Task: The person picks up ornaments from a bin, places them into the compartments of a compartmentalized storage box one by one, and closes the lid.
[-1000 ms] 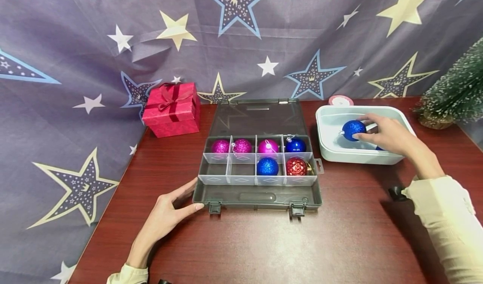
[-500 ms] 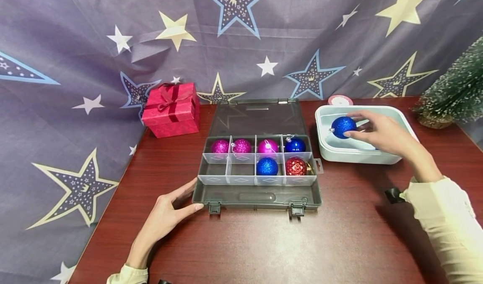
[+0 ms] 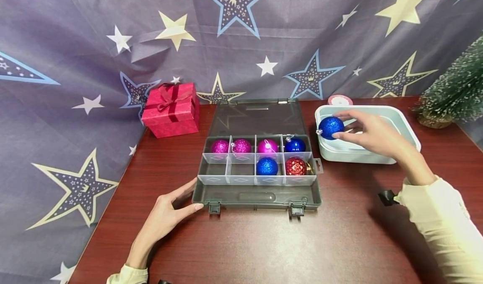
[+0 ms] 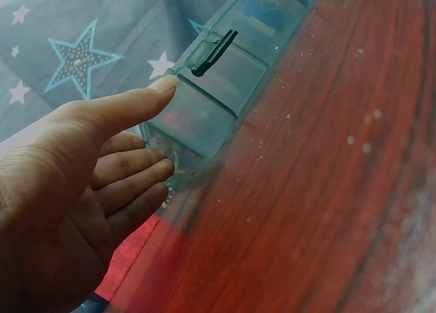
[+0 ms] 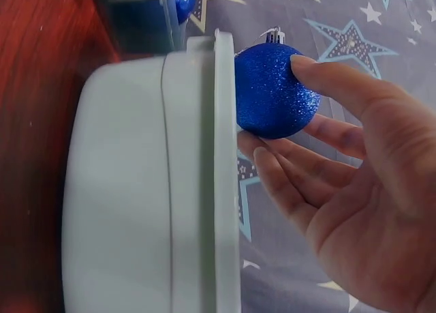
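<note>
Right hand (image 3: 377, 134) and glittery blue ball (image 3: 331, 128): the thumb and fingers (image 5: 283, 183) pinch the ball above the left rim of the pale tub (image 3: 358, 156). The left hand (image 3: 164, 212) has its fingers extended beside the divided box (image 3: 256, 197), the thumb touching its front left corner.

Possible faults. The ball is round and held mainly by the fingertips, so a loosened or uneven pinch could let it slip back into the tub or onto the worktop (image 3: 339, 233), where it would probably roll. The metal cap (image 3: 319, 132) leads on the left; carried too low, cap or ball might catch the rim. Should the left hand push unevenly, the box could skid and jostle the balls inside, among them the red ball (image 3: 296, 166).

Limits of the views. The right hand and ball cover part of the tub's interior, and the right wrist view shows only its outer wall; its contents cannot be fully judged. Whether the held ball touches the rim is uncertain, as is how many left fingers touch the box. In the left wrist view the box's contents blur through its wall. The small tree (image 3: 458, 89) is cut off at the head view's right edge.
</note>
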`<state>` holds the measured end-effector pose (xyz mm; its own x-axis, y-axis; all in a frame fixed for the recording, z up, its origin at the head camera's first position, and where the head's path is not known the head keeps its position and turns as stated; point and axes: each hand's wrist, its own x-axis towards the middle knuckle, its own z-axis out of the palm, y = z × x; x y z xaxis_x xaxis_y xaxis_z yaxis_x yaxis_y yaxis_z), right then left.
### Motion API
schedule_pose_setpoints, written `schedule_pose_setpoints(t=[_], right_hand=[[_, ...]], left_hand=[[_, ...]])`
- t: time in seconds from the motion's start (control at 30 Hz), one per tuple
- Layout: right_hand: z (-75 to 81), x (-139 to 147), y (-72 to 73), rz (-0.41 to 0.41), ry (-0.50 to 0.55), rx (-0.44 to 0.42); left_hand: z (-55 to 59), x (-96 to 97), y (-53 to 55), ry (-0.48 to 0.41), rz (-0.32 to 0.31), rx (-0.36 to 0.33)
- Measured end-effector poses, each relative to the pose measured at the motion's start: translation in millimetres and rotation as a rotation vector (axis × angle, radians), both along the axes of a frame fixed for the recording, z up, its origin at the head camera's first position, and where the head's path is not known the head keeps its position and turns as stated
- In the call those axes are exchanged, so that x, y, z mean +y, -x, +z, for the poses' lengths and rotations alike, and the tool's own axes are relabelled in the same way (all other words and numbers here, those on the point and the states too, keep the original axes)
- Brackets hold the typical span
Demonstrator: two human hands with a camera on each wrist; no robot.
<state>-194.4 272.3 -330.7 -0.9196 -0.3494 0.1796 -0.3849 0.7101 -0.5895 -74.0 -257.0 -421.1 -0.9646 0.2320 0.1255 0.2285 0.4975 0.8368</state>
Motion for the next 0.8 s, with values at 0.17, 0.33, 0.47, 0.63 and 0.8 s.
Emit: schedule_pose_setpoints(t=[0.17, 0.33, 0.47, 0.63, 0.8], right_hand=[[2.5, -9.2, -3.0, 0.019, 0.009, 0.000], [3.7, -20.0, -4.4, 0.073, 0.030, 0.029], [1.5, -30.0, -3.0, 0.138, 0.051, 0.062], [-1.9, -44.7, 0.2, 0.191, 0.080, 0.050], [-2.7, -58.3, 2.0, 0.214, 0.076, 0.010]], left_hand=[[-0.2, -0.4, 0.0, 0.008, 0.005, 0.003], [-0.9, -0.6, 0.3, 0.007, 0.005, 0.004], [-1.0, -0.6, 0.7, 0.002, 0.002, 0.005], [-1.2, -0.9, 0.8, -0.001, 0.001, 0.002], [-2.3, -0.9, 1.5, -0.006, -0.005, 0.005]])
